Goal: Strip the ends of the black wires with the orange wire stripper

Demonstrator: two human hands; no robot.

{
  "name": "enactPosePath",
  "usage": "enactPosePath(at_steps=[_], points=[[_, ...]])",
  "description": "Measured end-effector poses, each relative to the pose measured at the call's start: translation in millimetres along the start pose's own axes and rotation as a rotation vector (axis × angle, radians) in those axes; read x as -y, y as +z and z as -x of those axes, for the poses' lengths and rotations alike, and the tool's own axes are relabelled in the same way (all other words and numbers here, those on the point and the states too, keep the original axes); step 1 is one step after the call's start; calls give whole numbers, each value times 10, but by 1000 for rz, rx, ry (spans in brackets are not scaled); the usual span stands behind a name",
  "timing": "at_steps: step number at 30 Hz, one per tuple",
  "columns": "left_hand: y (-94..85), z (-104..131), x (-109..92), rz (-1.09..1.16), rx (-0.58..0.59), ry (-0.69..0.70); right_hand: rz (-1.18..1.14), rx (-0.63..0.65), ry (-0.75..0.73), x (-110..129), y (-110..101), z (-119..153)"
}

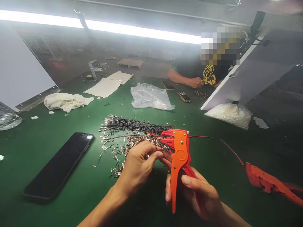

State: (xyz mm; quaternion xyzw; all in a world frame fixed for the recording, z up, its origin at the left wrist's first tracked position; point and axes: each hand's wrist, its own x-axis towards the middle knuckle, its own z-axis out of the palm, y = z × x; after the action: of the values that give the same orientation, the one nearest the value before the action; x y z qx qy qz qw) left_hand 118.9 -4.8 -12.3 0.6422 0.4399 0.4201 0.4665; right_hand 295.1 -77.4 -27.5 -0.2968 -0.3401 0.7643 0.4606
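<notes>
My right hand (pixel 201 192) is wrapped around the handles of an orange and red wire stripper (pixel 181 142), held upright with its jaws facing left. My left hand (pixel 139 160) is closed in a pinch just left of the tool. A short bit of thin dark wire (pixel 156 147) shows at its fingertips; the rest is hidden. Beyond both hands lies a bundle of black wires (pixel 132 124) with bare, silvery ends at the left. Between the bundle and my left hand is a heap of short wire scraps (pixel 137 140), black, white and copper-coloured.
A black phone (pixel 59 165) lies at left. A second wire stripper (pixel 270 181) rests at right. Farther back are a clear plastic bag (pixel 151 96), a white cloth (pixel 67 101) and a filled bag (pixel 229 115). A co-worker's hand (pixel 196 82) is near yellow wires (pixel 208 74).
</notes>
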Motion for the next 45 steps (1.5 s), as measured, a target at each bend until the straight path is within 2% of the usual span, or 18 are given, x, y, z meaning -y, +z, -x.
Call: enactPosePath(at_steps=[2,4,9,12,14,21,24,30,35,45], points=[[18,36,6,2,56,60,-5,7,-11,-7,-13,8],[32,40,-10,47,40,68,-24,30,-17,-15,-22,12],[-28,-34,-71,393,-114,-153,-103,75,-19,-33,-7,30],[-115,-35,-73,601,-169,-208,-114,116,21,-9,35,49],[-159,-17,-63,653,-199,-218,-112,120,49,16,63,56],[-144,4,-124,646,-214,-140,-189,172,23,-20,49,41],[-141,18,-165,643,-235,-133,-198,169,56,-78,14,46],[-161,54,-160,579,-293,-93,-204,253,59,-100,-7,44],[-131,49,-141,544,-317,-119,-214,300,47,-128,-29,38],[-116,54,-154,608,-332,-143,-203,277,118,-110,0,66]])
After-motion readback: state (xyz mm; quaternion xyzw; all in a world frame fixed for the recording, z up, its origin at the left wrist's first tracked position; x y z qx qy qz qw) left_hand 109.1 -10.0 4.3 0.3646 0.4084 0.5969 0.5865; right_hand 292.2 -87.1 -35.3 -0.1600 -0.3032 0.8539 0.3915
